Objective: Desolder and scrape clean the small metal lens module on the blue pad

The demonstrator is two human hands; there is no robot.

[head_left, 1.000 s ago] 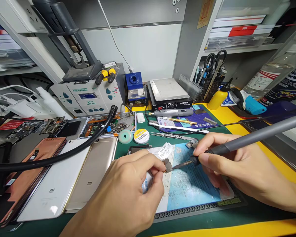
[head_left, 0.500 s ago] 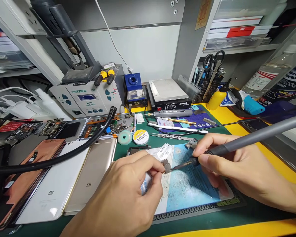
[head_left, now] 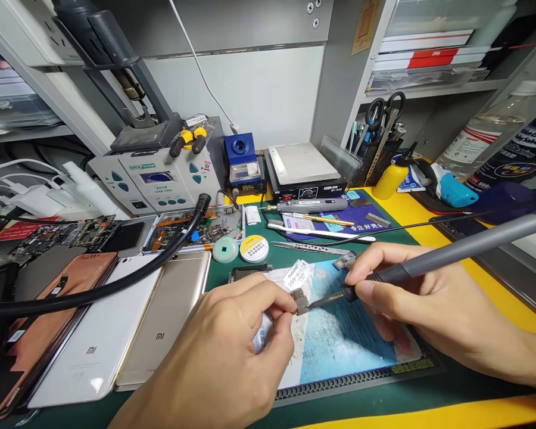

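Observation:
My left hand (head_left: 245, 339) is closed, pinching a small metal-shielded electronic part (head_left: 301, 301) between thumb and forefinger over a worn blue and white pad (head_left: 352, 333). In my right hand (head_left: 411, 298) is a grey soldering iron (head_left: 451, 253), held like a pen. Its tip meets or nearly meets the right edge of the small part; exact contact cannot be told. Just beyond my right fingertips lies another small metal part (head_left: 343, 260). A white label (head_left: 297, 274) rests on the pad behind the pinched part.
Tweezers (head_left: 310, 246), a white brush (head_left: 321, 232) and a round tin (head_left: 254, 249) lie behind the pad. Several phone shells (head_left: 161, 333) are on the left, crossed by a thick black hose (head_left: 116, 296). A hot-air station (head_left: 161, 179) stands behind. The iron's cable (head_left: 406, 228) runs across the mat.
Almost nothing differs. The view has shifted very slightly; both hands keep their grip, and the iron's tip stays at the edge of the small part.

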